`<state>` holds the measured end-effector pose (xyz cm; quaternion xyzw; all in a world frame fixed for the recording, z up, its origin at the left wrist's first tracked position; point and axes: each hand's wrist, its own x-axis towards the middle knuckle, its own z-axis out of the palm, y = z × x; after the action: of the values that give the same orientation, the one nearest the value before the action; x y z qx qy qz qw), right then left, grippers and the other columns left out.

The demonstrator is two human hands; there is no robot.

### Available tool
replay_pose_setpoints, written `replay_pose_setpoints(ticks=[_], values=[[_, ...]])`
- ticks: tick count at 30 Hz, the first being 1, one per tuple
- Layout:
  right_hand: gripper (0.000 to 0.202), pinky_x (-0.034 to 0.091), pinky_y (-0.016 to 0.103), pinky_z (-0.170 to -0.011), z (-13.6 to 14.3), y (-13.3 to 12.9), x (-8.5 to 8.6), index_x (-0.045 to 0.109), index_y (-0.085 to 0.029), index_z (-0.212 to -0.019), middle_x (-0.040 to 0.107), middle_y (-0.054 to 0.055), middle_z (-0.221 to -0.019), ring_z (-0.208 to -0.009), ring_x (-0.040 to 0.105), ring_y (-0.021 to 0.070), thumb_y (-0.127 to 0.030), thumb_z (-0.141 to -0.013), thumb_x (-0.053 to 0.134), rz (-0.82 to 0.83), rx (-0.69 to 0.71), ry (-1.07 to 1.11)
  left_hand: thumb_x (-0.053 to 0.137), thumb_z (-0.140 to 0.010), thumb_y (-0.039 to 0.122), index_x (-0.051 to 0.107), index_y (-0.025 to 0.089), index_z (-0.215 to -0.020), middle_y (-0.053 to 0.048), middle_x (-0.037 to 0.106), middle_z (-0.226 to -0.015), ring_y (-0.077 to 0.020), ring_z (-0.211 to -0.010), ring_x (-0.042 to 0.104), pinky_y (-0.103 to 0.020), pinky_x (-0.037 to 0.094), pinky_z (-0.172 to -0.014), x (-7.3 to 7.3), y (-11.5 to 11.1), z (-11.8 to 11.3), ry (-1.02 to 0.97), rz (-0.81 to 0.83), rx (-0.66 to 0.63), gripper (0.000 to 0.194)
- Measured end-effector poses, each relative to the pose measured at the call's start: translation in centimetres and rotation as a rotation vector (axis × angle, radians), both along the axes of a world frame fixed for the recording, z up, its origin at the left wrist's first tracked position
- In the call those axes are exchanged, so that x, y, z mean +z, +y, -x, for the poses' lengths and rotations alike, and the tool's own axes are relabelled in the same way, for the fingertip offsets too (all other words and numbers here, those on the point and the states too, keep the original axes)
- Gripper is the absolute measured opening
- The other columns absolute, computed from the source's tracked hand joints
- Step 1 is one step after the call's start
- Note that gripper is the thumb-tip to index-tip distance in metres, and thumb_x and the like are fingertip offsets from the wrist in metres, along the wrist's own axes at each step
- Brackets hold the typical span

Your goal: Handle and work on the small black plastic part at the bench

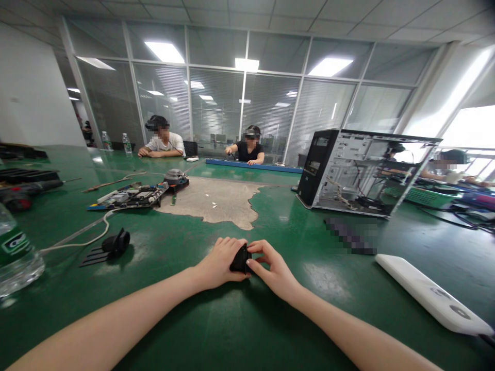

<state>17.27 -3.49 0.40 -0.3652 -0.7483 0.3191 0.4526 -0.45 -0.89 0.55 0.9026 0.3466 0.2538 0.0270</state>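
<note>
A small black part [238, 260], its exact kind not clear, is held between my two hands just above the green table. My left hand [221, 262] is closed around its left side, with the back of the hand facing up. My right hand [270, 267] pinches its right edge between thumb and fingers. Off to the left lies a black plastic piece with a round end and flat slats [112, 245]. Further back sits a circuit board [133, 196] with a round black cooling fan [176, 178] beside it.
An open computer case [323, 170] stands at the back right. A white power bank-like block [429, 291] lies near the right edge, a water bottle [17, 252] at the left. A white cable [102, 232] crosses the left side. People sit across the table.
</note>
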Motion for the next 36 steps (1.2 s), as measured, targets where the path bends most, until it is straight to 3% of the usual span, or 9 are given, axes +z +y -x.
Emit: replay_pose_setpoints(ticks=[7, 16, 25, 32, 36], values=[[0.025, 0.048, 0.034, -0.077, -0.06, 0.18, -0.13, 0.046, -0.019, -0.103, 0.057, 0.006, -0.096, -0.089, 0.056, 0.0167, -0.021, -0.079, 0.052, 0.149, 0.035, -0.060, 0.064, -0.067, 0.044, 0.036, 0.020, -0.115, -0.005, 0.054, -0.102, -0.0236, -0.089, 0.047, -0.035, 0.032, -0.077, -0.08, 0.07, -0.03, 0.024, 0.008, 0.010, 0.060], [0.016, 0.049, 0.029, -0.075, -0.06, 0.07, -0.10, 0.050, -0.020, -0.095, 0.054, 0.004, -0.095, -0.091, 0.055, 0.0158, -0.023, -0.079, 0.052, 0.025, 0.009, -0.001, 0.063, -0.067, 0.044, 0.036, 0.020, -0.114, -0.005, 0.054, -0.101, -0.0228, -0.088, 0.046, -0.034, 0.032, -0.076, -0.10, 0.09, 0.01, 0.010, 0.002, 0.008, 0.060], [0.026, 0.050, 0.032, -0.075, -0.08, -0.13, 0.06, 0.046, -0.019, -0.105, 0.057, 0.005, -0.094, -0.085, 0.057, 0.0160, -0.022, -0.079, 0.052, 0.140, 0.050, -0.065, 0.062, -0.068, 0.044, 0.037, 0.020, -0.114, -0.005, 0.054, -0.101, -0.0232, -0.087, 0.047, -0.035, 0.033, -0.076, -0.06, 0.10, 0.02, 0.018, 0.001, 0.005, 0.059], [0.014, 0.049, 0.029, -0.076, -0.11, -0.26, 0.38, 0.053, -0.020, -0.093, 0.051, 0.005, -0.100, -0.096, 0.052, 0.0166, -0.020, -0.079, 0.052, -0.061, 0.004, -0.033, 0.063, -0.067, 0.044, 0.036, 0.020, -0.115, -0.006, 0.053, -0.102, -0.0235, -0.089, 0.047, -0.035, 0.033, -0.077, -0.17, 0.12, 0.02, 0.010, 0.000, 0.005, 0.060], [0.022, 0.049, 0.031, -0.075, -0.10, -0.01, 0.12, 0.049, -0.020, -0.102, 0.053, 0.006, -0.100, -0.092, 0.054, 0.0168, -0.021, -0.079, 0.052, 0.018, -0.021, -0.054, 0.064, -0.067, 0.044, 0.036, 0.020, -0.115, -0.006, 0.053, -0.103, -0.0240, -0.089, 0.046, -0.036, 0.032, -0.077, -0.12, 0.13, -0.01, 0.021, 0.004, 0.006, 0.061]])
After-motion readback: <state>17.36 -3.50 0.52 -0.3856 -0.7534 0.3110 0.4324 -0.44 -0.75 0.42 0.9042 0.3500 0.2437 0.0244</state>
